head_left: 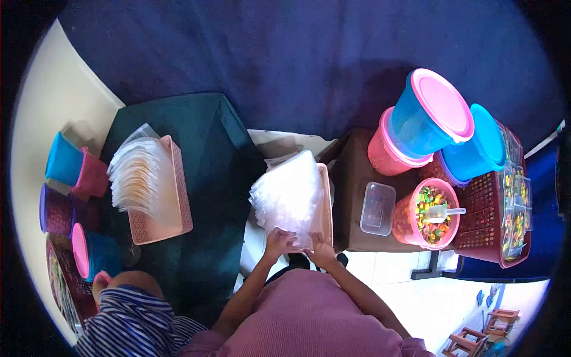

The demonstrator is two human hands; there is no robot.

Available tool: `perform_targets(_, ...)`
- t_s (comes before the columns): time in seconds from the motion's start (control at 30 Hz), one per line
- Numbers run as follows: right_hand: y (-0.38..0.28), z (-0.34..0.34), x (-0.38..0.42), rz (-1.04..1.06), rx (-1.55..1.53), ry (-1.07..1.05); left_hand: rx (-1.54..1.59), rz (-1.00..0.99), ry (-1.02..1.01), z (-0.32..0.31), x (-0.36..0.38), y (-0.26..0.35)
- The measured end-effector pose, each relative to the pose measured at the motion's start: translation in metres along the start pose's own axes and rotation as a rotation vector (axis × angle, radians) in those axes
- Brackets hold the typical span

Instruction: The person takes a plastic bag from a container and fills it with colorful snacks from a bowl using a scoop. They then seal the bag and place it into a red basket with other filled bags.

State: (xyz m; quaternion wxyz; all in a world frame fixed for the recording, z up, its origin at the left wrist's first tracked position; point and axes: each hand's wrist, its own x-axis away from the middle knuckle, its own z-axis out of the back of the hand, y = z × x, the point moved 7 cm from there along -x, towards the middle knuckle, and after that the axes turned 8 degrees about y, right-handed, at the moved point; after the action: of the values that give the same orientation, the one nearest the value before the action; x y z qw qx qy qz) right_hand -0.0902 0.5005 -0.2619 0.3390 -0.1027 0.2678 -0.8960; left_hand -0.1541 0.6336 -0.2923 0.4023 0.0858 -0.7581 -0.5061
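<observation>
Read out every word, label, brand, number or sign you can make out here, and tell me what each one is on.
No text can be read anywhere in this view.
Wrapped sweets in the pink tub: too small to tell any print.
Filled packs at right: too small and blurred.
Clear bags at the hands: no readable marking.

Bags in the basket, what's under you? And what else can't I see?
Basket's bottom: head view, covered by the heaped bags in the basket.
What the fingertips of the left hand and right hand pinch: head view, too small and pale to tell.
The scoop's tip: head view, buried in the candies.
The top of what's under the pink lid: head view, hidden by that lid.
</observation>
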Motion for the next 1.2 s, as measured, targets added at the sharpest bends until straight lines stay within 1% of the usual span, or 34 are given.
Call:
perform_targets(0.07,0.006,-0.019,-0.002,-0.041,-0.041,-0.075,-0.035,-0.044,-0.029,-0.001,-0.001,0.004)
perform_targets(0.1,0.004,-0.014,-0.002,0.014,-0.060,0.077,-0.008,-0.030,-0.034,-0.002,-0.001,0.004)
perform_targets(0.13,0.004,-0.013,-0.006,0.015,-0.057,0.084,0.020,-0.016,-0.039,-0.006,0.001,0.010)
perform_targets(0.17,0.005,-0.010,-0.007,0.008,-0.117,0.116,-0.016,0.078,0.001,-0.007,0.007,0.015)
perform_targets(0.2,0.005,-0.007,-0.008,0.000,-0.178,0.147,-0.015,0.077,-0.001,-0.007,0.007,0.015)
perform_targets(0.23,0.004,-0.004,-0.010,0.002,-0.176,0.150,-0.084,-0.028,-0.003,-0.007,0.006,0.022)
perform_targets(0.27,0.003,0.003,-0.010,0.001,-0.248,0.197,-0.155,-0.134,-0.004,-0.006,0.006,0.028)
perform_targets(0.3,0.003,0.011,-0.010,0.000,-0.320,0.246,-0.154,-0.140,-0.006,-0.006,0.006,0.029)
perform_targets(0.33,0.000,0.019,-0.011,0.005,-0.318,0.250,-0.200,-0.274,-0.057,-0.010,0.009,0.038)
perform_targets(0.37,0.000,0.027,-0.011,-0.054,-0.377,0.225,-0.244,-0.408,-0.105,-0.015,0.014,0.049)
perform_targets(0.4,0.001,0.035,-0.011,-0.115,-0.436,0.198,-0.241,-0.412,-0.104,-0.015,0.016,0.052)
perform_targets(0.47,0.002,0.043,-0.012,-0.120,-0.425,0.174,-0.440,-0.481,-0.232,-0.030,0.031,0.066)
perform_targets(0.5,0.006,0.041,-0.011,-0.173,-0.544,0.140,-0.399,-0.413,-0.279,-0.035,0.033,0.066)
perform_targets(0.53,0.008,0.040,-0.010,-0.227,-0.662,0.108,-0.400,-0.417,-0.283,-0.038,0.036,0.072)
perform_targets(0.57,0.007,0.040,-0.011,-0.244,-0.731,0.088,-0.466,-0.578,-0.349,-0.047,0.045,0.084)
perform_targets(0.6,0.006,0.044,-0.011,-0.243,-0.731,0.098,-0.530,-0.741,-0.415,-0.056,0.056,0.096)
perform_targets(0.63,-0.001,0.053,-0.010,-0.254,-0.836,0.097,-0.616,-0.768,-0.456,-0.063,0.063,0.101)
perform_targets(0.67,-0.006,0.060,-0.009,-0.265,-0.940,0.095,-0.615,-0.773,-0.464,-0.066,0.064,0.100)
perform_targets(0.7,-0.008,0.066,-0.009,-0.265,-0.939,0.103,-0.561,-0.761,-0.477,-0.068,0.066,0.098)
perform_targets(0.77,-0.011,0.070,-0.006,-0.333,-1.096,0.061,-0.482,-0.753,-0.516,-0.076,0.072,0.101)
perform_targets(0.87,-0.015,0.089,-0.004,-0.391,-1.188,0.122,-0.405,-0.738,-0.592,-0.090,0.084,0.106)
perform_targets(0.9,-0.013,0.090,-0.004,-0.367,-1.190,0.152,-0.411,-0.692,-0.641,-0.095,0.089,0.104)
perform_targets(0.93,-0.015,0.095,-0.003,-0.366,-1.189,0.162,-0.412,-0.696,-0.649,-0.100,0.095,0.106)
perform_targets(1.0,-0.026,0.110,0.000,-0.344,-1.242,0.161,-0.105,-0.522,-0.693,-0.110,0.102,0.108)
perform_targets(1.03,-0.030,0.116,0.002,-0.365,-1.280,0.186,-0.046,-0.526,-0.729,-0.115,0.103,0.107)
perform_targets(1.07,-0.037,0.123,0.002,-0.364,-1.280,0.191,-0.047,-0.528,-0.733,-0.121,0.109,0.111)
perform_targets(1.13,-0.042,0.139,0.004,-0.345,-1.486,0.302,-0.026,-0.521,-0.706,-0.131,0.122,0.119)
perform_targets(1.17,-0.032,0.134,0.006,-0.342,-1.490,0.276,-0.090,-0.567,-0.653,-0.135,0.120,0.114)
perform_targets(1.2,-0.032,0.136,0.005,-0.333,-1.491,0.271,-0.091,-0.575,-0.648,-0.140,0.121,0.112)
